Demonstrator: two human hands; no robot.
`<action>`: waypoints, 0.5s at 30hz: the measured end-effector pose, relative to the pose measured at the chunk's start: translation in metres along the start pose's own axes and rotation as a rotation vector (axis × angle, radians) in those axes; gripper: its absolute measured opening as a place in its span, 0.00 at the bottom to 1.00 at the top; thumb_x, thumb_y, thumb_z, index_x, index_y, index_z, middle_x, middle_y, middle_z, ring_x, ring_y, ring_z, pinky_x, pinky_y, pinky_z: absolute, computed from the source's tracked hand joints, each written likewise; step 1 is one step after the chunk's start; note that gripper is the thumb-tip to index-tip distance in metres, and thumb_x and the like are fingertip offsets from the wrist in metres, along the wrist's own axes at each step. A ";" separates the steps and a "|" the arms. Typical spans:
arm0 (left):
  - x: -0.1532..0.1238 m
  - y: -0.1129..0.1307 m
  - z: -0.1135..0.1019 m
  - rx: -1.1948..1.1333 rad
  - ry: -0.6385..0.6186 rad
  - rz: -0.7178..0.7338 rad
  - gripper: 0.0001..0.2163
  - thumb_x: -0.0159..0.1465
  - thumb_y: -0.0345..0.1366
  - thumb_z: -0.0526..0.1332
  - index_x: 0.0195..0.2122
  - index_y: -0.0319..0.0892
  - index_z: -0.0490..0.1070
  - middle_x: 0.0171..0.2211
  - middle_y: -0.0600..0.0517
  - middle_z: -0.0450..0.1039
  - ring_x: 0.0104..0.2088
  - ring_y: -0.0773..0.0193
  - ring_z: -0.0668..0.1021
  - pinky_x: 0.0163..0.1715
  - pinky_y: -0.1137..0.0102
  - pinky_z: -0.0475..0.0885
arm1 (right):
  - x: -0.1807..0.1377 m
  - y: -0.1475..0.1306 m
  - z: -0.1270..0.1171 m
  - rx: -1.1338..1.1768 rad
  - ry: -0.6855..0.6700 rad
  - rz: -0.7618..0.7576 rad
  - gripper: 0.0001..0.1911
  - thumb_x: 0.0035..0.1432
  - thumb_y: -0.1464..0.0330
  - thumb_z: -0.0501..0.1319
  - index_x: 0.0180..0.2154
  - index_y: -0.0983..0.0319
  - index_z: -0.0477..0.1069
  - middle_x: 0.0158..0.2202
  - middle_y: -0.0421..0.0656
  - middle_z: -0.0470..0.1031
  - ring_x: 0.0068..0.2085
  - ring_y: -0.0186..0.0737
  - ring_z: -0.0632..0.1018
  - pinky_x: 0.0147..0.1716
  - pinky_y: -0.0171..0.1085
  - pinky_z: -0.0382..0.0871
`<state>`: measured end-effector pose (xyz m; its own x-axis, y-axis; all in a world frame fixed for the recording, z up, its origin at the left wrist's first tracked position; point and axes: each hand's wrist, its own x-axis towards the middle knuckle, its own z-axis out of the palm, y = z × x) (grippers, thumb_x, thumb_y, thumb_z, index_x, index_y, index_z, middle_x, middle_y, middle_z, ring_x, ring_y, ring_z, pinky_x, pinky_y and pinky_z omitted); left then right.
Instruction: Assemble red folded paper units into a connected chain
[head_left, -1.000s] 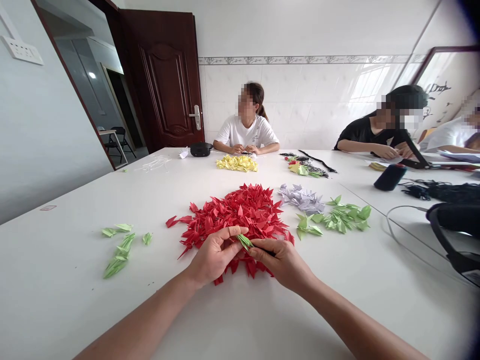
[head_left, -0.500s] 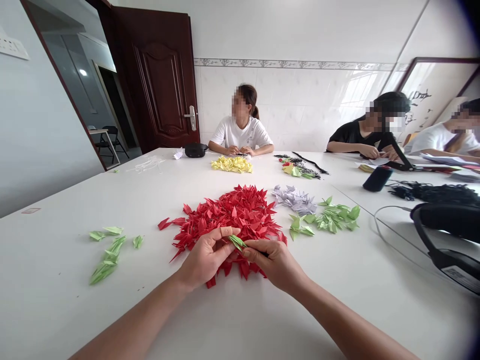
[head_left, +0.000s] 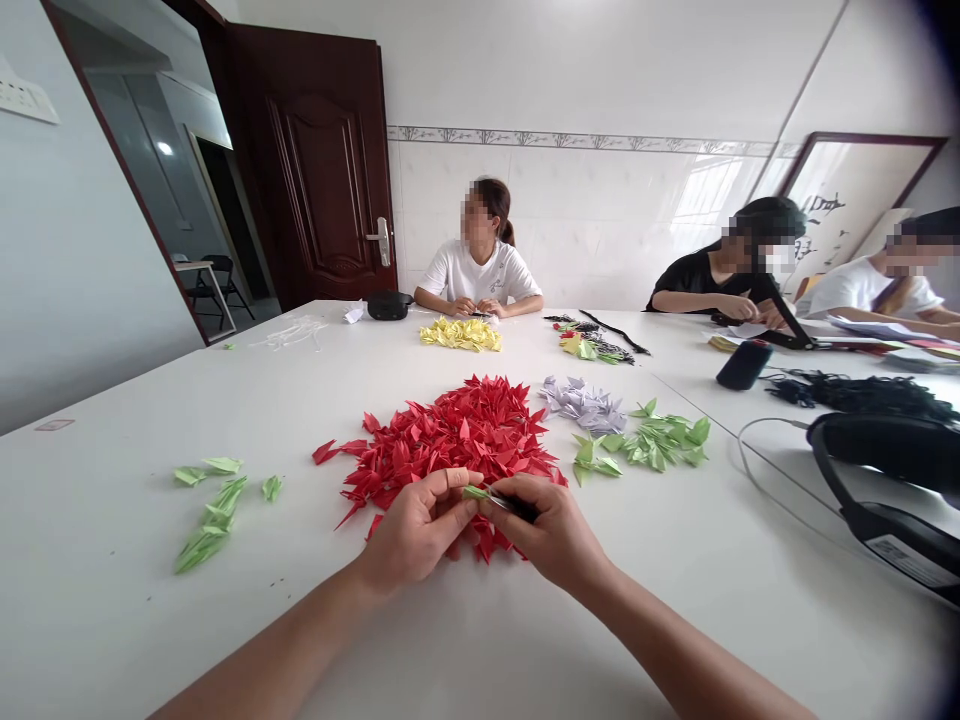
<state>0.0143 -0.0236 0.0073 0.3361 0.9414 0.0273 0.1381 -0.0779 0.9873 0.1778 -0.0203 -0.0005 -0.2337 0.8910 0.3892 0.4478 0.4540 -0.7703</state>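
My left hand [head_left: 416, 528] and my right hand [head_left: 551, 535] meet over the near edge of a pile of red folded paper pieces [head_left: 457, 435]. Between their fingertips they pinch a small green folded paper piece [head_left: 476, 493]. A thin dark stick [head_left: 517, 508] shows under my right thumb. Both hands are closed in a pinch. The hands hide the nearest red pieces.
On the white table [head_left: 150, 600]: a chain of green pieces [head_left: 206, 535] at left, loose green pieces [head_left: 652, 445], pale lilac pieces [head_left: 585, 405], yellow pieces [head_left: 461, 335]. Black headphones with cable [head_left: 877, 470] lie at right. Three people sit at the far side.
My hands have moved slightly lower and closer together, and the green piece now shows less between the fingers. The camera tilted a little; the piles stay put.
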 end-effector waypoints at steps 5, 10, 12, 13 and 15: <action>0.002 0.006 -0.013 0.112 0.074 0.073 0.18 0.57 0.42 0.57 0.48 0.43 0.65 0.33 0.52 0.71 0.25 0.69 0.74 0.27 0.72 0.70 | 0.012 0.026 -0.022 -0.061 0.160 0.139 0.19 0.51 0.55 0.56 0.29 0.64 0.72 0.19 0.39 0.68 0.21 0.31 0.64 0.20 0.30 0.57; 0.013 0.011 -0.050 0.288 0.421 0.186 0.17 0.56 0.45 0.57 0.42 0.40 0.69 0.31 0.50 0.72 0.26 0.66 0.75 0.29 0.70 0.71 | 0.026 0.078 -0.070 -0.451 0.355 0.419 0.19 0.49 0.54 0.57 0.32 0.62 0.73 0.25 0.42 0.73 0.28 0.39 0.69 0.26 0.34 0.60; 0.017 0.011 -0.070 0.427 0.566 0.177 0.17 0.55 0.45 0.56 0.41 0.40 0.70 0.36 0.48 0.74 0.30 0.64 0.75 0.32 0.69 0.71 | 0.028 0.092 -0.085 -0.543 0.373 0.516 0.21 0.48 0.54 0.56 0.37 0.62 0.73 0.29 0.45 0.74 0.31 0.43 0.71 0.27 0.35 0.60; 0.018 0.010 -0.081 0.524 0.611 0.162 0.17 0.56 0.44 0.55 0.42 0.40 0.70 0.39 0.48 0.74 0.33 0.63 0.75 0.35 0.69 0.71 | 0.029 0.095 -0.089 -0.571 0.390 0.548 0.23 0.48 0.54 0.56 0.41 0.61 0.72 0.32 0.46 0.75 0.33 0.44 0.72 0.27 0.35 0.60; 0.017 0.008 -0.107 0.775 0.662 0.085 0.17 0.55 0.41 0.54 0.44 0.41 0.69 0.46 0.47 0.70 0.40 0.59 0.74 0.42 0.67 0.68 | 0.029 0.097 -0.093 -0.614 0.411 0.571 0.26 0.48 0.53 0.55 0.46 0.62 0.69 0.35 0.47 0.75 0.35 0.47 0.72 0.27 0.35 0.60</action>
<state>-0.0788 0.0272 0.0320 -0.1765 0.8969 0.4054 0.7814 -0.1228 0.6118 0.2949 0.0501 -0.0171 0.4341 0.8587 0.2724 0.8057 -0.2347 -0.5439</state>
